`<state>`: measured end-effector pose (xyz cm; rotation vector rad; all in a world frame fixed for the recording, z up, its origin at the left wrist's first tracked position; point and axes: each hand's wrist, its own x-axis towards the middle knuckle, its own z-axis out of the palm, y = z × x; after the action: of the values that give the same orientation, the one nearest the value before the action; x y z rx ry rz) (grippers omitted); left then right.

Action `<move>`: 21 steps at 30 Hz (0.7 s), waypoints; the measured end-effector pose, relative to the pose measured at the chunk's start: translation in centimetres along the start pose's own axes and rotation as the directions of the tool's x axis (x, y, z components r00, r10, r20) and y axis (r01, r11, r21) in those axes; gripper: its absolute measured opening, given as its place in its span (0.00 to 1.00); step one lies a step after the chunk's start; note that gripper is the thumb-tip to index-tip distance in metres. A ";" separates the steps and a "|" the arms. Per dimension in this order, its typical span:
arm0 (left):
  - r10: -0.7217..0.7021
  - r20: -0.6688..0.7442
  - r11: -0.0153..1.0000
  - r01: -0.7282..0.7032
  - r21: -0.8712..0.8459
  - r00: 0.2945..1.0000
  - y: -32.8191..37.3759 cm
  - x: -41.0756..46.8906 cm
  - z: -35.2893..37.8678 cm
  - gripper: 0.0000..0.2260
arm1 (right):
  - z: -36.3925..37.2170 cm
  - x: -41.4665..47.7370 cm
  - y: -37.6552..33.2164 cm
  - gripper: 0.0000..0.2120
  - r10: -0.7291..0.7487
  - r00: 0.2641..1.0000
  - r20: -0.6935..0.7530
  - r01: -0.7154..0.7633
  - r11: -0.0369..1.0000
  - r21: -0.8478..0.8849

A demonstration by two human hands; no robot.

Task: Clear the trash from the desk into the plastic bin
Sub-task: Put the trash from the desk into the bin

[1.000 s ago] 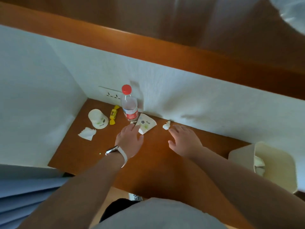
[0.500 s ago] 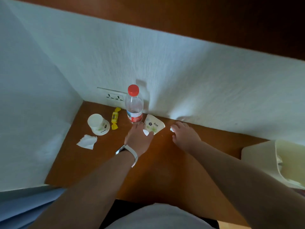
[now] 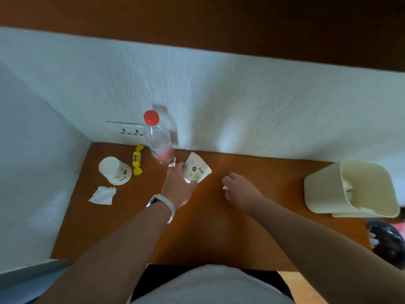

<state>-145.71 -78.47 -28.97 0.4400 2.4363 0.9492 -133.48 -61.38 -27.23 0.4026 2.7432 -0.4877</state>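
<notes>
My left hand [image 3: 178,185], with a white watch on the wrist, grips a crushed paper cup [image 3: 197,168] with a flower print at the back of the brown desk [image 3: 197,227]. My right hand [image 3: 240,190] is closed around a small white paper scrap [image 3: 225,187] that peeks out at the fingers. The cream plastic bin [image 3: 324,189] stands at the desk's right end with white trash inside. An upturned paper cup [image 3: 114,170], a yellow candy wrapper [image 3: 137,159], a crumpled tissue [image 3: 102,195] and a red-capped bottle [image 3: 158,139] lie left of my hands.
White walls close the desk at the back and left, with a socket plate [image 3: 129,131] behind the bottle. A tiny foil scrap [image 3: 172,163] lies by the bottle's base. A dark bag [image 3: 388,242] sits below the desk's right edge.
My left hand has closed on the crushed cup. My right hand has picked up the small scrap and drawn back toward me and to the right. The camera tilted down.
</notes>
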 end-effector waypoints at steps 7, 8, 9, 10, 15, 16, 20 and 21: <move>0.000 0.030 0.998 0.002 -0.064 1.000 2.9 -1.6 1.0 0.24 | -2.7 -3.5 2.0 0.08 0.020 0.994 -0.104 -0.013 0.998 0.063; 0.011 0.028 0.997 -0.008 -0.075 1.000 4.0 -1.8 1.2 0.24 | -3.3 -4.2 2.4 0.08 0.030 0.992 -0.121 -0.021 0.997 0.073; 0.027 0.024 0.995 -0.024 -0.094 0.999 5.1 -2.1 1.4 0.24 | -3.9 -4.9 2.9 0.08 0.034 0.989 -0.144 -0.022 0.996 0.083; 0.048 0.021 0.993 -0.045 -0.112 0.999 6.3 -2.3 1.6 0.23 | -4.5 -5.6 3.5 0.08 0.033 0.985 -0.169 -0.018 0.996 0.088; 0.168 0.062 0.976 -0.156 -0.154 0.984 13.1 -3.9 4.1 0.22 | -8.2 -9.9 7.4 0.07 0.069 0.946 -0.316 -0.026 0.990 0.138; 0.190 0.075 0.972 -0.177 -0.154 0.979 14.5 -4.3 4.7 0.23 | -9.0 -10.9 8.3 0.07 0.088 0.934 -0.347 -0.035 0.987 0.156; 0.266 0.125 0.957 -0.246 -0.154 0.956 20.0 -5.7 7.8 0.27 | -11.5 -15.0 12.3 0.09 0.177 0.884 -0.433 -0.094 0.974 0.207; 0.289 0.135 0.952 -0.269 -0.148 0.948 21.4 -6.1 8.6 0.27 | -11.9 -15.9 13.4 0.09 0.203 0.876 -0.437 -0.114 0.968 0.222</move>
<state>-133.47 -61.49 -17.61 0.7982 2.1947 1.1348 -117.80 -48.24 -14.74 0.8898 3.0792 -0.6887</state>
